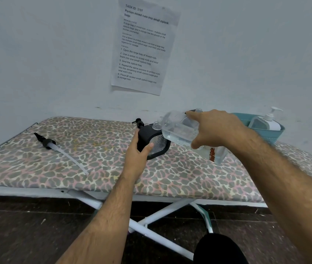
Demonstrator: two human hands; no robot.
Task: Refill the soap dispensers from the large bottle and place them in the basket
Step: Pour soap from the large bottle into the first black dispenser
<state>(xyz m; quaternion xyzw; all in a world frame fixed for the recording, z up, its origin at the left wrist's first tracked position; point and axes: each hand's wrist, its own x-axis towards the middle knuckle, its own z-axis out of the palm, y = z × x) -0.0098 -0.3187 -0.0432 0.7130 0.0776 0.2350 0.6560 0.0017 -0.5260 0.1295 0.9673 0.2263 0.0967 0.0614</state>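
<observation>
Near the middle of the frame the right hand (215,128) is gripping the large clear bottle (178,128), fingers curled round it, tipping it over so its neck is pointing left and down at the open mouth of a black-framed soap dispenser (156,142). Clear liquid is lying in the bottle's lowered side. How full the dispenser is cannot be told. The left hand (139,151) is wrapping round the dispenser's black side, thumb pressing its front, steadying it upright on the leopard-print ironing board (56,168).

At the right edge, a teal basket (269,137) is holding a white-pump dispenser (267,122). A loose black pump with its long tube (56,146) is lying left of centre, well apart from the hands, with open board around it. Another black pump (139,122) is sitting just behind the dispenser. A printed sheet (143,44) is hanging on the wall above.
</observation>
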